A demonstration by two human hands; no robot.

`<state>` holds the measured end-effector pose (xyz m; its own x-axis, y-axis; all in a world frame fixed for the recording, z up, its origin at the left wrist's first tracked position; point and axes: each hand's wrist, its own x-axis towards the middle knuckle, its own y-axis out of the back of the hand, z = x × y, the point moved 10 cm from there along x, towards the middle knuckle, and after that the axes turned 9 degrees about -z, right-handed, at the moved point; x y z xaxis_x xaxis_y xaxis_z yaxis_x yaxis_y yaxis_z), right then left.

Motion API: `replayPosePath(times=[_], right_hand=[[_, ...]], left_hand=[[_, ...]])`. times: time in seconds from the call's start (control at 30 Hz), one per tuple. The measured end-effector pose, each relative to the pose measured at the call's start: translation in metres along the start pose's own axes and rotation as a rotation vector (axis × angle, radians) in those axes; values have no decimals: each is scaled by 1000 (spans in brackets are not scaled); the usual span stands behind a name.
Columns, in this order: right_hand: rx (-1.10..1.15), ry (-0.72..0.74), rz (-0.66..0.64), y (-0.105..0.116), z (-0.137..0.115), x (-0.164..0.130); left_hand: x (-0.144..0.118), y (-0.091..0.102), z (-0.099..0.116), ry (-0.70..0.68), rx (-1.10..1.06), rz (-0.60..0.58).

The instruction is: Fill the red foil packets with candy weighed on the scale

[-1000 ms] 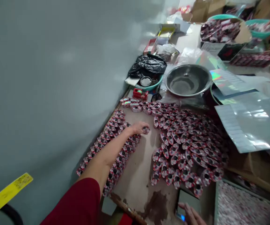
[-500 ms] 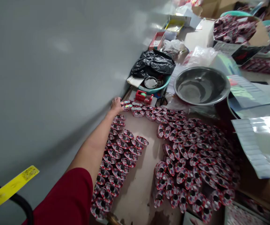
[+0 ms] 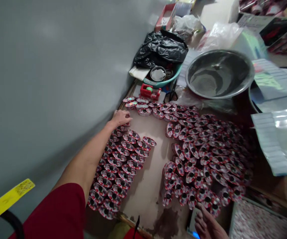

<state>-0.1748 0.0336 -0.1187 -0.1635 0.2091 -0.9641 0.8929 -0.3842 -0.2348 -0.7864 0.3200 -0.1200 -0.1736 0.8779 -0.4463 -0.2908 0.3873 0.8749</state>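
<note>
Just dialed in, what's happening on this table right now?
A person in a red sleeve is laying out small red foil-topped cups in overlapping rows. The left hand reaches to the far end of the left batch of cups by the wall, fingers curled on them. The right hand rests at the near edge below the bigger right batch. A steel bowl sits behind.
</note>
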Motion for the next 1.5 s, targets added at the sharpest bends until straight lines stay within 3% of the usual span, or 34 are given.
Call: replayPosePath(times=[0.17, 0.33, 0.43, 0.5, 0.57, 0.63, 0.77, 0.83, 0.9, 0.97, 1.1, 1.2, 1.27, 1.33, 1.43, 1.5], right_hand=[[10, 97, -25, -26, 1, -12], [0, 240, 1, -44, -19, -25], [-14, 260, -30, -51, -23, -28], [-48, 257, -67, -51, -19, -26], [-59, 267, -86, -45, -13, -23], [-63, 279, -89, -37, -8, -20], [-78, 253, -129, -30, -2, -21], [-72, 276, -137, -25, -3, -28], [-70, 309, -92, -11, -3, -40], [-97, 316, -15, 11, -2, -52], [-122, 370, 147, 78, -8, -75], [-135, 437, 253, 133, -20, -88], [-194, 457, 283, 159, -31, -92], [-282, 456, 260, 173, -44, -90], [-443, 467, 204, 183, -68, -84], [-553, 507, 207, 193, -88, -84]], left_hand=[[-23, -10, 17, -37, 91, 98], [-33, -17, 13, -114, 116, 87], [-35, -12, 11, -168, 112, 65], [-42, 0, 23, -190, 61, 124], [-53, 15, 53, -206, -52, 242], [-61, 14, 103, -237, -183, 280], [-47, -36, 228, -309, -276, 82], [-34, -56, 267, -288, -291, 61], [-21, -66, 287, -268, -320, 71], [-12, -68, 294, -271, -357, 81], [-12, -55, 279, -255, -453, 171], [-61, -36, 272, -348, -483, 266], [-125, -34, 282, -445, -435, 251], [-206, -45, 313, -609, -430, 187], [-318, -103, 380, -827, -518, -27], [-361, -158, 421, -855, -576, -126]])
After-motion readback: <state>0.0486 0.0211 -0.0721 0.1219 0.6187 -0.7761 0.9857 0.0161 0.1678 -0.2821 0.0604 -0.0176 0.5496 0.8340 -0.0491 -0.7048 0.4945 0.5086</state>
